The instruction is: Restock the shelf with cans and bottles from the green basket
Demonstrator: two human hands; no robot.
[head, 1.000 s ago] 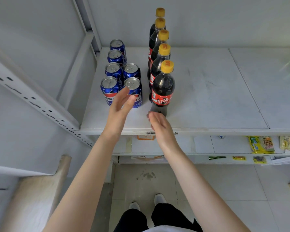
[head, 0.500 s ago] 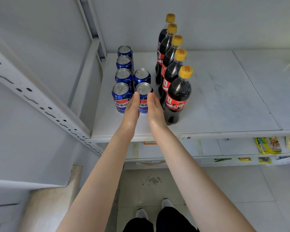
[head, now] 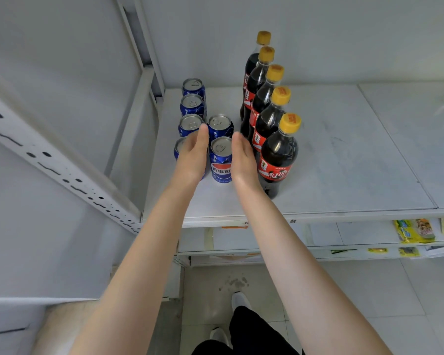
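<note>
**Q:** Hands?

**A:** My left hand (head: 192, 157) and right hand (head: 242, 158) are both flat, fingers straight and together, not gripping. They flank the front can (head: 221, 160) of the right column, one palm on each side. Whether the palms touch it, I cannot tell.

**Q:** Containers on the shelf (head: 344, 162)?

**A:** Blue cans, upright, tops sealed, in two columns at the shelf's left end: four in the left column (head: 192, 106), two in the right. My left hand partly hides the left column's front can. Just right of them stand five dark cola bottles (head: 267, 108), yellow caps on, red labels, in one row running front to back; all look full.

**Q:** Lower shelf?

**A:** Yellow packets (head: 413, 230), far right.
</note>
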